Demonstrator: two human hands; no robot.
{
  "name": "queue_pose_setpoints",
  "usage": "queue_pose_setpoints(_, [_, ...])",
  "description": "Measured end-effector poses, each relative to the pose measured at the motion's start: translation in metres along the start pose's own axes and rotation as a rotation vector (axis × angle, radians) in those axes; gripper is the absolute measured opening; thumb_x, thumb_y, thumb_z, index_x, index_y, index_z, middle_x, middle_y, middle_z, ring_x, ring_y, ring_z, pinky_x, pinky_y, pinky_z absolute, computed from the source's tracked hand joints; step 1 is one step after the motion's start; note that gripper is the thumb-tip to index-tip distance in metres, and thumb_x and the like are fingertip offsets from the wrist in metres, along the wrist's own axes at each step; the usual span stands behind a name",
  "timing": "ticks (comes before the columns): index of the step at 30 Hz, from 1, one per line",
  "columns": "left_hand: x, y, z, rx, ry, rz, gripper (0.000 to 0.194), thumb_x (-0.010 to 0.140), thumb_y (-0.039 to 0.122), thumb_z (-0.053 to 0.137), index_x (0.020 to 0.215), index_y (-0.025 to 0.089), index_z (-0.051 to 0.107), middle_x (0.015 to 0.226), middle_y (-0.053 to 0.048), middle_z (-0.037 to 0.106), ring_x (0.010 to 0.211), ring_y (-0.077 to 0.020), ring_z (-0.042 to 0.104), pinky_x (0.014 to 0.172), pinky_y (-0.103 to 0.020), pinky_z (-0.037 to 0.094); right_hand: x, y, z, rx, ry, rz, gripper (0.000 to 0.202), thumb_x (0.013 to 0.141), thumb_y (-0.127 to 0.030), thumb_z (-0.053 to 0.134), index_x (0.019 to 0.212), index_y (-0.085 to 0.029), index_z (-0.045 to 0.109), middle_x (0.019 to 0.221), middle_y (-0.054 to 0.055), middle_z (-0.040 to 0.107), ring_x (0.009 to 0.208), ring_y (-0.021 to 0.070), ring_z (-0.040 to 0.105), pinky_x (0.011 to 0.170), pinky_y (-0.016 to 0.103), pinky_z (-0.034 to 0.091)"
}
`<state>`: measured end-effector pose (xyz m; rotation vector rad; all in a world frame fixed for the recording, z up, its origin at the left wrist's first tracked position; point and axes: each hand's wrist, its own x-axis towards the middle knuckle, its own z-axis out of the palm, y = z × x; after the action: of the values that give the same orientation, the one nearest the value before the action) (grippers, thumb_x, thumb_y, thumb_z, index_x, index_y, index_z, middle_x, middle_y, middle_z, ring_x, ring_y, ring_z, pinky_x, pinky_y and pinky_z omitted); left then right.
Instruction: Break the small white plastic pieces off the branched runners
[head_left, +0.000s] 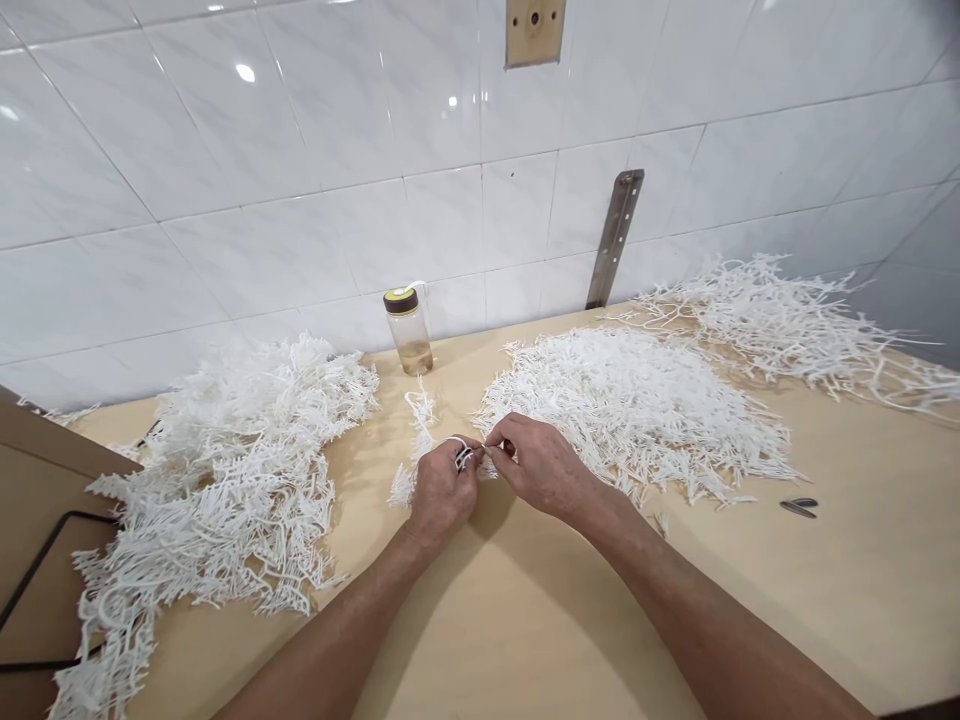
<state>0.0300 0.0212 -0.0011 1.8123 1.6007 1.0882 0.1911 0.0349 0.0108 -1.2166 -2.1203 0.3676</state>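
Observation:
My left hand point(444, 482) is closed in a pinch around a thin white plastic strand point(456, 440), which loops up over the fingers. A small dark and white object point(463, 458) shows at the same fingers; its kind is too small to tell. My right hand point(536, 460) is closed too, thumb and forefinger pinching a small pale tip right beside the left fingertips. Just behind my left hand, a short row of white branched plastic pieces point(420, 410) lies on the table. Beyond my right hand spreads a wide heap of small white plastic pieces point(637, 400).
A tall pile of feathery white strands point(240, 480) covers the left of the wooden table point(510, 620). Loose white branches point(780, 320) lie at back right. A bottle point(410, 335) stands near the tiled wall. Two dark slim pieces point(799, 507) lie at right. A brown box point(45, 530) borders the left.

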Motion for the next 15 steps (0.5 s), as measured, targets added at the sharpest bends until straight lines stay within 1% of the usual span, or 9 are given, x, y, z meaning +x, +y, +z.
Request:
queue_pose_setpoints(3, [0.000,0.001,0.000,0.007,-0.012,-0.011,0.017,0.083,0.022,0.054,0.084,0.019,0.071,0.080,-0.003,0.074,0.074,-0.0178,0.065,0.070,-0.028,0.047,-0.001,0.001,0.003,-0.051,-0.001,0.010,0.011,0.089,-0.012,0.054,0.083,-0.018,0.063,0.085,0.002,0.064,0.070,0.0131,0.057,0.065,0.025,0.040])
queue_pose_setpoints(9, [0.002,0.000,0.002,-0.003,-0.100,-0.132,0.018,0.085,0.028,0.056,0.085,0.018,0.071,0.076,-0.004,0.072,0.070,-0.0188,0.064,0.064,-0.028,0.045,-0.001,-0.010,0.010,-0.225,-0.028,0.066,0.012,0.088,-0.010,0.053,0.080,-0.017,0.060,0.083,0.004,0.063,0.064,0.0132,0.054,0.058,0.025,0.034])
queue_pose_setpoints(11, [0.001,0.001,0.002,0.016,-0.123,-0.150,0.017,0.085,0.026,0.056,0.085,0.018,0.071,0.076,-0.004,0.072,0.071,-0.0191,0.064,0.065,-0.028,0.044,0.001,-0.011,0.011,-0.294,-0.033,0.070,0.013,0.087,-0.008,0.052,0.081,-0.016,0.061,0.084,0.006,0.063,0.065,0.0141,0.054,0.057,0.026,0.034])
queue_pose_setpoints(13, [-0.002,0.003,0.003,0.073,-0.140,-0.136,0.014,0.083,0.021,0.056,0.083,0.018,0.070,0.077,-0.004,0.072,0.073,-0.0195,0.064,0.066,-0.028,0.043,0.003,-0.006,0.010,-0.356,0.006,0.106,0.014,0.087,-0.007,0.050,0.082,-0.014,0.061,0.086,0.009,0.064,0.065,0.0155,0.055,0.057,0.027,0.035])
queue_pose_setpoints(15, [-0.005,0.005,0.003,0.124,-0.150,-0.098,0.013,0.081,0.018,0.057,0.081,0.019,0.070,0.078,-0.004,0.073,0.075,-0.0198,0.064,0.069,-0.029,0.042,0.006,0.005,0.007,-0.369,0.090,0.176,0.016,0.087,-0.007,0.049,0.080,-0.014,0.061,0.085,0.010,0.064,0.068,0.0171,0.057,0.058,0.027,0.037])
